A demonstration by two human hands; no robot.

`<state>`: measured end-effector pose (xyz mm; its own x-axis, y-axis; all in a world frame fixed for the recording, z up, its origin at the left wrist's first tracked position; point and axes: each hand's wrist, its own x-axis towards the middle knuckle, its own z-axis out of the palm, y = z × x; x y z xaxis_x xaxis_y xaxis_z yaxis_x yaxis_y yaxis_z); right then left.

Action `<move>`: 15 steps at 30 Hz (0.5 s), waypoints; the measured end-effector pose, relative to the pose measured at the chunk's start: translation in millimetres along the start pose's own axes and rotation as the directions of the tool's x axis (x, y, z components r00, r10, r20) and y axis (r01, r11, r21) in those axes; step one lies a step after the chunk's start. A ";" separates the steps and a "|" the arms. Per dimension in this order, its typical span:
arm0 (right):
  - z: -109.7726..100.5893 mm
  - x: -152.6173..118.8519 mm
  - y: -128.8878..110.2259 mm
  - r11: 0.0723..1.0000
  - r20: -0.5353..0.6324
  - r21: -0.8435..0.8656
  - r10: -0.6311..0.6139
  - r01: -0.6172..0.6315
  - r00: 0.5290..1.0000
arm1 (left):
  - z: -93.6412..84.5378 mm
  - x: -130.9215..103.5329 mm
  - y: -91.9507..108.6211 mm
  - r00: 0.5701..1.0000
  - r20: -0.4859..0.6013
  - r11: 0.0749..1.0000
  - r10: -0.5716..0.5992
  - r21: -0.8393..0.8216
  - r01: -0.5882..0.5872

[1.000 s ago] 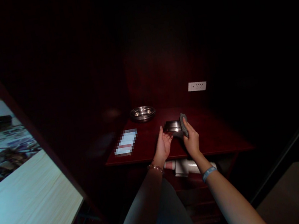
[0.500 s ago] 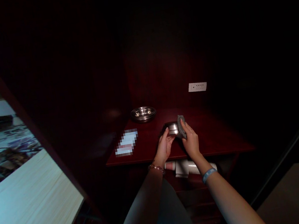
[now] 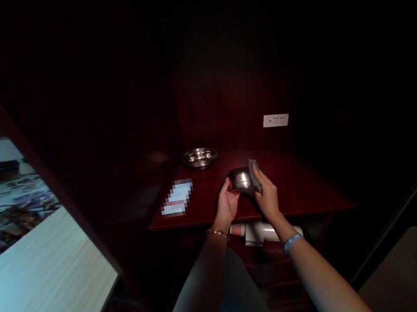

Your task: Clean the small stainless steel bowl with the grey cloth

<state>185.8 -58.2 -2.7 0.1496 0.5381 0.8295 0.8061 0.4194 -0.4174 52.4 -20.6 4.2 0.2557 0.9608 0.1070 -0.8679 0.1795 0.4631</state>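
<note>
Above the dark red shelf (image 3: 291, 200) I hold a shiny steel bowl (image 3: 239, 178), its outer side facing me. My left hand (image 3: 228, 207) grips the bowl at its left side, thumb on the outside and fingers underneath. In my right hand (image 3: 266, 194) is a grey cloth (image 3: 254, 174), pressed against the bowl's right side. The bowl's far side and its inside are hidden. Behind and to the left, a stack of steel bowls (image 3: 200, 158) rests on the shelf.
A blurred-out pale sheet (image 3: 178, 198) lies on the shelf's left. A white socket plate (image 3: 276, 120) is on the back wall. Beneath the shelf lie white and pink rolled items (image 3: 255, 233). A light wooden tabletop (image 3: 43, 295) stands at lower left, beyond a dark panel.
The bowl has turned slightly in my hands, so more of its outer side shows. My left fingers have shifted a little along its left edge; the cloth stays at its right side.
</note>
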 end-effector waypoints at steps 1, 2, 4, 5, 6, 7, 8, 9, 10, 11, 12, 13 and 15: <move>0.4 0.0 0.5 1.000 -0.002 0.008 0.005 -0.005 1.000 | 0.4 0.1 -0.3 1.000 0.005 1.000 0.005 0.011 -0.005; 0.9 0.1 1.3 1.000 -0.005 0.018 0.011 -0.011 1.000 | 0.9 0.1 -0.9 1.000 0.014 1.000 0.006 0.027 -0.007; 1.9 0.3 3.0 0.999 -0.014 0.035 0.027 -0.026 1.000 | 2.0 0.1 -2.7 0.999 0.047 0.997 -0.002 0.080 -0.001; 2.2 0.4 3.8 0.999 -0.019 0.040 0.034 -0.033 0.999 | 2.4 0.0 -4.1 0.998 0.068 0.993 -0.011 0.116 0.003; 2.4 0.5 4.5 0.998 -0.021 0.042 0.040 -0.039 0.999 | 2.7 -0.2 -5.8 0.996 0.088 0.988 -0.018 0.157 0.004; 2.5 0.5 5.0 0.998 -0.020 0.040 0.043 -0.042 0.999 | 2.8 -0.6 -7.7 0.995 0.103 0.979 -0.020 0.202 -0.001; 2.5 0.4 5.3 0.999 -0.017 0.034 0.043 -0.042 0.999 | 2.9 -1.2 -9.7 0.993 0.113 0.968 -0.019 0.251 -0.010; 2.4 0.3 5.4 0.999 -0.012 0.023 0.041 -0.041 0.999 | 3.0 -1.8 -11.6 0.993 0.120 0.954 -0.015 0.298 -0.021; 2.3 0.2 5.3 0.999 -0.007 0.009 0.038 -0.038 0.999 | 3.1 -2.5 -13.4 0.992 0.125 0.940 -0.010 0.339 -0.033; 2.2 0.1 5.0 0.999 -0.003 -0.007 0.034 -0.034 0.999 | 3.3 -3.2 -14.9 0.992 0.129 0.927 -0.004 0.372 -0.044; 2.1 0.0 4.6 0.999 0.001 -0.025 0.032 -0.032 0.999 | 3.6 -3.7 -15.9 0.991 0.132 0.917 0.002 0.394 -0.054; 2.0 0.0 4.1 0.999 0.005 -0.042 0.033 -0.033 0.999 | 3.7 -4.1 -16.6 0.991 0.132 0.911 0.011 0.406 -0.064; 1.9 0.1 3.1 0.997 0.014 -0.068 0.041 -0.040 0.999 | 3.6 -4.0 -17.0 0.992 0.116 0.911 0.039 0.404 -0.083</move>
<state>187.3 -55.5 -4.7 0.1740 0.5650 0.8065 0.8368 0.3469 -0.4236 67.6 -28.2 -0.9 0.2698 0.9360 0.2261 -0.6400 -0.0012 0.7684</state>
